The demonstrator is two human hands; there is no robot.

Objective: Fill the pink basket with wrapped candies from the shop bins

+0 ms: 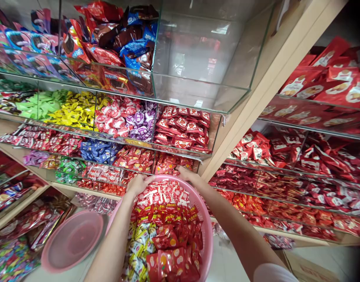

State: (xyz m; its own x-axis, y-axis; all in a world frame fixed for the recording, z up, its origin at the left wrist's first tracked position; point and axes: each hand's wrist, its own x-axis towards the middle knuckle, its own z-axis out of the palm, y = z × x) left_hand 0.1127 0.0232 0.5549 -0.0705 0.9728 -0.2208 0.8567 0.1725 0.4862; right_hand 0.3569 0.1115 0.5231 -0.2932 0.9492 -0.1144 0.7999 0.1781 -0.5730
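A round pink plastic basket (207,239) is in front of me, filled with red and yellow wrapped sweets (168,229) in separate patches. My left hand (138,185) grips its far rim on the left, thumb on the edge. On the right of that rim is my right hand (188,174), its fingers curled and partly hidden. Just beyond both hands, small red packets (175,162) fill a low shelf compartment.
Glass-fronted shelves (182,147) of wrapped sweets rise ahead, divided by a slanting wooden post (274,90). A glass bin (203,58) juts out above. Another pink basket (72,241) is on the floor at left, and a cardboard box (312,266) lies at lower right.
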